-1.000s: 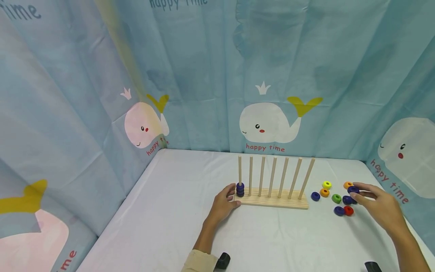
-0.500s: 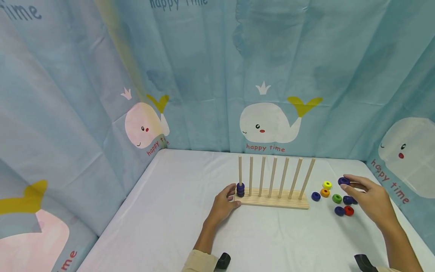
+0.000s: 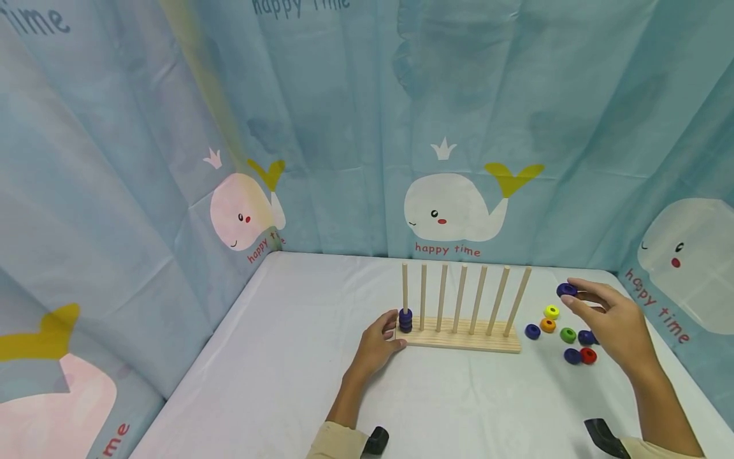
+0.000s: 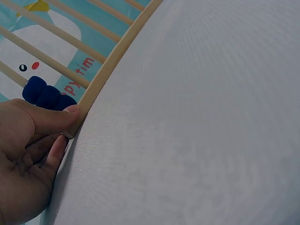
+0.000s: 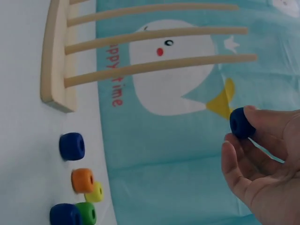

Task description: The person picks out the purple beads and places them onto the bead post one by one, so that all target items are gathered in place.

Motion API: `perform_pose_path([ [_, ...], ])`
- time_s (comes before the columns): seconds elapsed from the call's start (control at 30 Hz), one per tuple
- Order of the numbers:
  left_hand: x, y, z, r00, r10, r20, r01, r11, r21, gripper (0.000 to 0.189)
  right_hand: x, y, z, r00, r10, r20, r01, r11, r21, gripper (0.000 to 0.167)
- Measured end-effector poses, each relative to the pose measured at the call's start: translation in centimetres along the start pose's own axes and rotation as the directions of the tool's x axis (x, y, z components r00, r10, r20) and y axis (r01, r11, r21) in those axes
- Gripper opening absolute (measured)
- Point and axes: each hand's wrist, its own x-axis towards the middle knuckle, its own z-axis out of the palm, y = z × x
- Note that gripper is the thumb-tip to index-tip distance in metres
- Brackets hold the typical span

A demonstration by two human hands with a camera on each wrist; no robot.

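A wooden rack (image 3: 459, 342) with several upright pegs stands on the white table. Three dark blue rings (image 3: 405, 320) are stacked on its leftmost peg. My left hand (image 3: 395, 330) grips the rack's left end, thumb pressed on the base edge (image 4: 108, 70) beside the blue stack (image 4: 47, 96). My right hand (image 3: 575, 294) hovers above the table right of the rack and pinches one dark blue ring (image 3: 566, 290) between thumb and fingers. In the right wrist view that ring (image 5: 242, 123) is held at the fingertips (image 5: 251, 112), clear of the pegs (image 5: 154, 65).
Loose rings lie right of the rack: yellow (image 3: 552, 312), orange (image 3: 547, 325), blue (image 3: 532, 331), green (image 3: 568, 335), red (image 3: 588, 355) and two more blue ones (image 3: 572, 356). A whale-print curtain (image 3: 447, 210) closes in the table at back and sides.
My right hand lifted the dark blue ring off the pile and carried it up and left, toward the rack. The left hand has stayed on the rack's end.
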Motion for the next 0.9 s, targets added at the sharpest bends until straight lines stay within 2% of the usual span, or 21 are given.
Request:
perform_pose_path([
  [0.2,0.0,0.0,0.0,1.000,0.003,-0.003,-0.003,1.000,0.015,0.071,0.0,-1.2,-0.1,0.997,-0.055,-0.045,0.056,0.998,0.026,0.047],
  [0.47,0.1,-0.1,0.0,1.000,0.009,-0.007,-0.009,1.000,0.000,0.071,0.2,-3.4,-0.2,0.992,-0.090,-0.090,0.095,0.994,0.057,0.044],
  [0.7,0.0,-0.1,0.1,1.000,0.018,-0.010,-0.018,1.000,0.003,0.070,0.4,-5.3,0.3,0.978,-0.160,-0.133,0.173,0.980,0.097,0.040],
  [0.9,-0.1,0.2,0.1,1.000,0.003,-0.005,-0.003,1.000,-0.003,0.071,0.5,-6.7,0.9,0.967,-0.210,-0.144,0.229,0.964,0.137,0.040],
])
